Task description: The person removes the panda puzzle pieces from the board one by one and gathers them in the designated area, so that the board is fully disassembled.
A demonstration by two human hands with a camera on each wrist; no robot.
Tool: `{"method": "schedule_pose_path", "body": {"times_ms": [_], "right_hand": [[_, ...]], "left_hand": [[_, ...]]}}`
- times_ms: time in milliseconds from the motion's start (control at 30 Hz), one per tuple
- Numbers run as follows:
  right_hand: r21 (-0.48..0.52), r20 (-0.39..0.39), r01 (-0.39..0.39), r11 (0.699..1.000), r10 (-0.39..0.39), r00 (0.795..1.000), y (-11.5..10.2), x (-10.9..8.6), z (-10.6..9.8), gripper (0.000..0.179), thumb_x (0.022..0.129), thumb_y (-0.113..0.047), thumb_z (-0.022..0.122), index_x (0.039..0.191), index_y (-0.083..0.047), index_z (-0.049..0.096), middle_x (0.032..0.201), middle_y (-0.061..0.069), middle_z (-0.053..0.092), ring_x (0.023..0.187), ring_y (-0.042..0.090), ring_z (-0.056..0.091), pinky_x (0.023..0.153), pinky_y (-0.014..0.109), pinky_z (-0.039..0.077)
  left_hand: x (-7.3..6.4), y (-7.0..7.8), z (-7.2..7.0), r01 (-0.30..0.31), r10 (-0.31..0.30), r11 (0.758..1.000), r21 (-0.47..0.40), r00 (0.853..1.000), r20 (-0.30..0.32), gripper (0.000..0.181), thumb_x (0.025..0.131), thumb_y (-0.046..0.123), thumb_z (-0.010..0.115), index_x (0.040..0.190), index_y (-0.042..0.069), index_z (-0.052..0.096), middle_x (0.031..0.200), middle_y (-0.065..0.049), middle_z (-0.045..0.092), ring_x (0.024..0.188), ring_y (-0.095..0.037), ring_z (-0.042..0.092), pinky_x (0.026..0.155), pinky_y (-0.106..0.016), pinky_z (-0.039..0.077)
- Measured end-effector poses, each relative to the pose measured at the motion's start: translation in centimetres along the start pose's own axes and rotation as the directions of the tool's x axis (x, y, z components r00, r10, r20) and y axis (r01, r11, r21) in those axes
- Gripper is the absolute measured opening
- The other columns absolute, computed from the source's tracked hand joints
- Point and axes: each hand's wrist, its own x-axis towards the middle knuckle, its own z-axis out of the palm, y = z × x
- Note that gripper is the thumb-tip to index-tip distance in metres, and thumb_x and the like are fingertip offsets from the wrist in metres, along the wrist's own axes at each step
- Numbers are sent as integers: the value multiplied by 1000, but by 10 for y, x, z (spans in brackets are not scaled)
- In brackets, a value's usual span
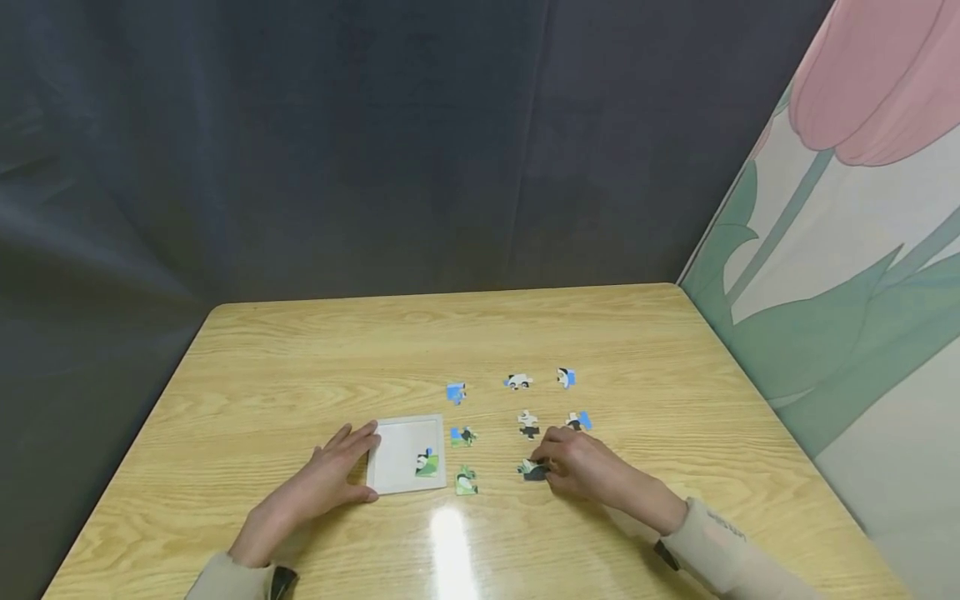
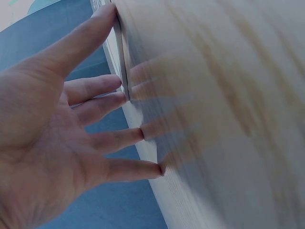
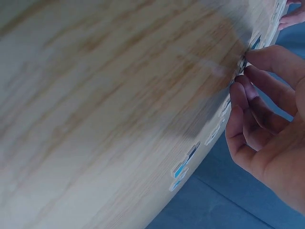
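Note:
A shallow white puzzle tray [image 1: 393, 446] lies left of centre on the table, with one panda jigsaw piece [image 1: 427, 464] in its lower right corner. My left hand [image 1: 322, 479] touches the tray's left edge, fingers and thumb extended; the left wrist view shows the same hand [image 2: 62, 129] with fingers fairly straight and spread. To the right, my right hand [image 1: 588, 468] pinches the edge of a dark and green jigsaw piece [image 1: 532, 470] at the table surface. In the right wrist view, thumb and fingertips partly hide that piece.
Several loose pieces lie between and beyond the hands: a blue piece [image 1: 456, 392], a panda-face piece [image 1: 518, 381], a black-and-white piece [image 1: 528, 424] and a green piece [image 1: 466, 481] among them. A dark curtain [image 1: 375, 150] hangs behind the wooden table [image 1: 300, 350]; a flower-patterned panel [image 1: 825, 317] borders the right.

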Motion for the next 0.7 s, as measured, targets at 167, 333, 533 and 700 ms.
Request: {"method": "schedule_pose_path", "body": {"times_ms": [167,333,533,700], "right_hand": [[10,-30,17,1000,-16,999,1,0,-1,26,72,2,75,97,-4,72,87,1,64,71,5,53,61,15,47],[-28,-103,42,999,-44,994,0,3,-10,27,71,2,76,96,-4,72,87,2,65,73,11,59,62,15,50],[-17,-91,-7,1000,6,996,-5,12,-16,29,74,-1,79,102,-2,71,93,6,65,78,15,61,65,22,53],[-8,-116,-2,1000,1,993,-13,26,-14,23,77,-1,76,100,-1,71,91,6,65,76,16,61,63,22,52]], "left_hand": [[0,0,0,-5,5,1000,-3,1000,-6,79,75,27,80,140,-2,45,153,-18,30,138,-51,20,93,-80,22],[-1,0,0,1,-1,1000,-7,1000,-6,81,74,28,81,140,-2,45,154,-17,30,139,-50,20,94,-79,22],[-1,1,1,5,-5,1000,-5,1000,-5,81,74,27,81,140,-2,45,154,-17,30,139,-49,20,94,-79,21],[0,2,0,12,-12,1000,-11,1000,-5,80,74,27,81,140,-2,45,153,-17,31,139,-49,19,95,-79,20]]}}
